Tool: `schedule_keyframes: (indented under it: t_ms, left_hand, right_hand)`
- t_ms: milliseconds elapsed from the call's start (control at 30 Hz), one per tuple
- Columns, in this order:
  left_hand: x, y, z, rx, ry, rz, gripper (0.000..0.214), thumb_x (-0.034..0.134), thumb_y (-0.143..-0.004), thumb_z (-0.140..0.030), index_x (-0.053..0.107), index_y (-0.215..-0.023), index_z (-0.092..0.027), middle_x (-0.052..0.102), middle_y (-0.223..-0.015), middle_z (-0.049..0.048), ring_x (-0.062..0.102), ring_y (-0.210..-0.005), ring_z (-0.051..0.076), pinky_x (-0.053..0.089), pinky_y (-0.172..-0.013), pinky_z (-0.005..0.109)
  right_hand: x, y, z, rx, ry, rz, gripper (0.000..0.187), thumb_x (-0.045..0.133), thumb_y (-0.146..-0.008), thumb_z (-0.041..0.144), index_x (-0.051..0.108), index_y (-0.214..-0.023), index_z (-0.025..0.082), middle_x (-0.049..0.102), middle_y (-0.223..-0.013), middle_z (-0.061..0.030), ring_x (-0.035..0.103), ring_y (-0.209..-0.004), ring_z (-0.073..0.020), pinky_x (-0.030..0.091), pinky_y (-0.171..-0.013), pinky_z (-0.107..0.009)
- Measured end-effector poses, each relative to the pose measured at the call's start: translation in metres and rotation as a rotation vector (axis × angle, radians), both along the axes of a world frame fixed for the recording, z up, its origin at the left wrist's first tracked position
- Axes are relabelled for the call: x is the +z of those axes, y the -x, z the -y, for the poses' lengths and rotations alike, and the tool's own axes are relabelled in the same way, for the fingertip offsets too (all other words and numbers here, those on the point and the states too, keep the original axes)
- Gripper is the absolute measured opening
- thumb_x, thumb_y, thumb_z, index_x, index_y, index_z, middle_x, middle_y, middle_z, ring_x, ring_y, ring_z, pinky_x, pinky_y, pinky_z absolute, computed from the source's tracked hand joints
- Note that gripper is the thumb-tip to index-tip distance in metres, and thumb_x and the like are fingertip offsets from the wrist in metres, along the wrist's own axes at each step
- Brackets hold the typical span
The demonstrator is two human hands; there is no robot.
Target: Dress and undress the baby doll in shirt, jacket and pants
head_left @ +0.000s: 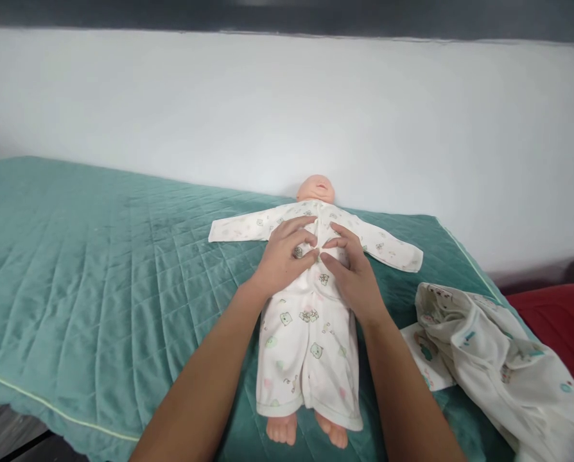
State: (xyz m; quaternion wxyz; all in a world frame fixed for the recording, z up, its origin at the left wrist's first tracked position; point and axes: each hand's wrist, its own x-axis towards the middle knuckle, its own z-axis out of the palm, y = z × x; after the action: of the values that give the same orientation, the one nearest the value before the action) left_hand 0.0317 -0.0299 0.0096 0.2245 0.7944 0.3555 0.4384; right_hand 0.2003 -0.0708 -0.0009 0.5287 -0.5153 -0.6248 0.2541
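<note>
A baby doll (316, 190) lies on its back on a green quilted bed cover (99, 256), feet toward me. It wears a white printed romper (309, 346) with long sleeves spread out sideways. My left hand (284, 253) and my right hand (347, 263) both rest on the doll's chest. Their fingertips meet at the middle of the romper's front and pinch the fabric there. Bare plastic feet (306, 431) stick out of the trouser legs at the bed's near edge.
A crumpled pile of white printed baby clothes (489, 359) lies on the bed to the right of the doll. Something red (556, 321) stands beyond the bed's right edge. A white wall (287, 109) runs along the far side.
</note>
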Motion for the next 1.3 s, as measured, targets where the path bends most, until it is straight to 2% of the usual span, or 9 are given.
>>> schedule_keyframes:
  t_ms: [233,433,600,733,833,967,1100,1200,1300]
  left_hand:
    - [0.004,0.011,-0.003,-0.132,0.208,0.038,0.014,0.059,-0.093,-0.034,0.071,-0.093,-0.028,0.046,-0.154,-0.0018,0.036,-0.146,0.025,0.045,-0.110,0.046]
    - [0.004,0.009,-0.003,-0.135,0.054,-0.132,0.020,0.053,-0.096,-0.030,0.071,-0.106,-0.031,0.042,-0.157,-0.0005,0.031,-0.149,0.024,0.020,-0.125,0.053]
    - [0.002,0.003,0.002,-0.038,0.055,-0.082,0.015,0.059,-0.092,-0.026,0.061,-0.107,-0.027,0.045,-0.154,0.0029,0.037,-0.145,0.023,0.026,-0.122,0.050]
    - [0.001,0.004,0.000,-0.010,0.082,0.001,0.003,0.062,-0.091,-0.026,0.060,-0.092,-0.024,0.052,-0.148,0.0040,0.042,-0.141,0.023,0.036,-0.117,0.046]
    - [0.001,0.005,-0.001,0.001,0.107,0.058,0.005,0.062,-0.091,-0.025,0.062,-0.087,-0.023,0.056,-0.144,0.0037,0.048,-0.136,0.023,0.039,-0.114,0.045]
    - [-0.002,0.003,-0.004,0.051,0.137,0.216,0.007,0.065,-0.088,-0.026,0.064,-0.082,-0.022,0.066,-0.129,0.0043,0.059,-0.123,0.023,0.043,-0.110,0.043]
    - [-0.012,0.011,-0.021,0.233,0.275,0.652,0.009,0.068,-0.085,-0.028,0.065,-0.084,-0.020,0.073,-0.100,0.0029,0.067,-0.095,0.017,0.052,-0.090,0.032]
    - [-0.025,0.029,-0.042,0.475,0.355,0.959,0.019,0.070,-0.083,-0.035,0.062,-0.084,-0.018,0.068,-0.084,0.0002,0.063,-0.075,0.012,0.051,-0.072,0.026]
    - [-0.038,0.049,-0.060,0.644,0.381,1.041,0.022,0.068,-0.083,-0.036,0.056,-0.081,-0.017,0.059,-0.072,-0.0046,0.055,-0.065,0.008,0.048,-0.066,0.023]
  right_hand:
    - [0.003,-0.013,0.001,0.153,0.092,-0.013,0.017,0.071,-0.080,0.027,0.063,-0.095,0.029,0.036,-0.159,0.0021,0.028,-0.150,-0.0247,0.018,-0.123,-0.049]
    - [0.001,0.000,0.000,0.013,0.022,-0.048,0.018,0.069,-0.085,0.040,0.058,-0.091,0.027,0.049,-0.148,-0.0030,0.041,-0.142,-0.0236,0.025,-0.120,-0.050]
    - [0.001,0.013,0.002,-0.095,-0.058,0.033,0.017,0.069,-0.083,0.035,0.056,-0.081,0.024,0.055,-0.141,-0.0050,0.046,-0.135,-0.0251,0.030,-0.116,-0.047]
    - [0.006,0.007,0.003,-0.183,0.032,-0.356,0.020,0.068,-0.081,0.038,0.056,-0.076,0.023,0.066,-0.115,-0.0039,0.061,-0.103,-0.0227,0.049,-0.091,-0.039]
    - [0.008,-0.002,0.002,-0.353,0.053,-0.706,0.025,0.069,-0.078,0.042,0.053,-0.074,0.024,0.060,-0.080,0.0013,0.058,-0.076,-0.0175,0.050,-0.071,-0.033]
    - [0.002,-0.008,-0.004,-0.387,0.110,-0.728,0.027,0.075,-0.071,0.040,0.055,-0.076,0.024,0.054,-0.071,0.0045,0.053,-0.065,-0.0142,0.046,-0.061,-0.028]
    - [-0.007,-0.011,-0.010,-0.348,0.194,-0.461,0.031,0.077,-0.071,0.042,0.062,-0.090,0.023,0.063,-0.079,0.0027,0.056,-0.068,-0.0153,0.044,-0.061,-0.027]
    - [-0.012,-0.018,-0.014,-0.321,0.214,-0.348,0.029,0.075,-0.071,0.044,0.061,-0.082,0.023,0.059,-0.073,0.0043,0.053,-0.065,-0.0143,0.042,-0.059,-0.026]
    - [-0.017,-0.029,-0.019,-0.308,0.200,-0.249,0.028,0.072,-0.072,0.045,0.057,-0.076,0.022,0.052,-0.065,0.0060,0.047,-0.061,-0.0134,0.038,-0.056,-0.026]
